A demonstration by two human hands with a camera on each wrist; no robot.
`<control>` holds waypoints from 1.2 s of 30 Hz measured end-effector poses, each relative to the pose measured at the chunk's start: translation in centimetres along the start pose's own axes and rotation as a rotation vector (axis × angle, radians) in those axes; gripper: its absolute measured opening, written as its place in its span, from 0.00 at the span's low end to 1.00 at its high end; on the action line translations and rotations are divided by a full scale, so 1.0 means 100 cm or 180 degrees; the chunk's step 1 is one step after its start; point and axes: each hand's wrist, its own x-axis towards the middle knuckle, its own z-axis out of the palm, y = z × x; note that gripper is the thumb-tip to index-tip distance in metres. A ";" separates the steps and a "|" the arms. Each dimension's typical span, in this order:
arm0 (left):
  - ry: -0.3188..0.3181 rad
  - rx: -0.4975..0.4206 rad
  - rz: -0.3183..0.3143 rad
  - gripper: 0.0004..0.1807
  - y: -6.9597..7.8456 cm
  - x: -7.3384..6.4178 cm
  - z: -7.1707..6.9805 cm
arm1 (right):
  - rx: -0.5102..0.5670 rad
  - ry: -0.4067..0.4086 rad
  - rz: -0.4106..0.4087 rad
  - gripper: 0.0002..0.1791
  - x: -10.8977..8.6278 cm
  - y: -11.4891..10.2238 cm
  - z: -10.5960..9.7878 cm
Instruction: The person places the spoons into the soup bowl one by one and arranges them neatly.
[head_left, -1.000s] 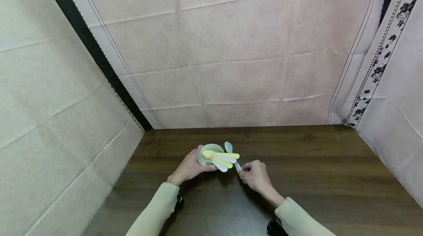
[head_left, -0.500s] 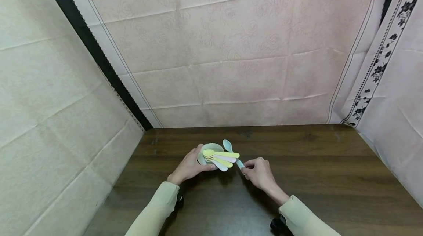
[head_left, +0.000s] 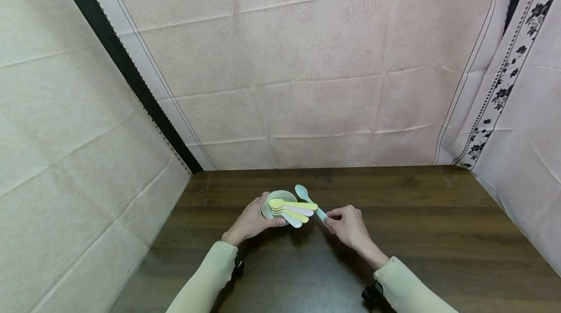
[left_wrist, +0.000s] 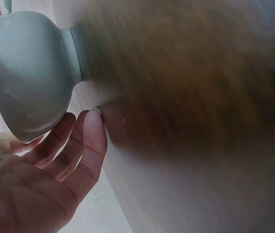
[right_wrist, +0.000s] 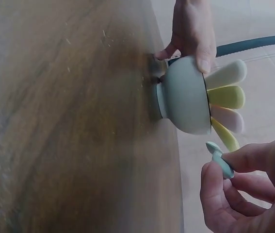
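My left hand (head_left: 251, 223) grips a pale green bowl (head_left: 280, 194) from its left side, thumb at the rim and fingers round the wall. Upright and footed, the bowl (right_wrist: 183, 97) is close over the tabletop; whether its foot touches I cannot tell. Several spoons lie fanned in it with handles sticking out to the right: a yellow spoon (head_left: 302, 206) on top, then a pinkish one (head_left: 308, 213), another yellow and a whitish one (head_left: 292, 222). Just right of the bowl, my right hand (head_left: 348, 228) pinches a light blue spoon (head_left: 301, 192) by its handle end, its head pointing away from me.
A dark brown wooden table (head_left: 416, 235) lies under both hands. Pale cloth (head_left: 307, 60) hangs behind the table's back edge, with more cloth at the left (head_left: 87, 157) and right (head_left: 534, 147) sides. A black strip (head_left: 127, 67) runs down between the left and back cloths.
The right hand has moved slightly right and away from me with the light blue spoon, whose head now leans further left. The left hand and the bowl have stayed in place.
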 end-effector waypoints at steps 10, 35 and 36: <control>-0.0003 -0.0017 0.0014 0.48 -0.001 -0.001 0.001 | 0.0042 -0.0021 0.0001 0.06 0.003 -0.003 -0.008; -0.0027 0.0021 -0.0011 0.48 0.003 -0.002 -0.002 | 0.0078 0.0017 -0.0055 0.08 0.015 -0.014 -0.019; -0.0027 0.0023 -0.0012 0.48 0.003 -0.002 -0.002 | 0.0080 0.0016 -0.0051 0.08 0.015 -0.015 -0.019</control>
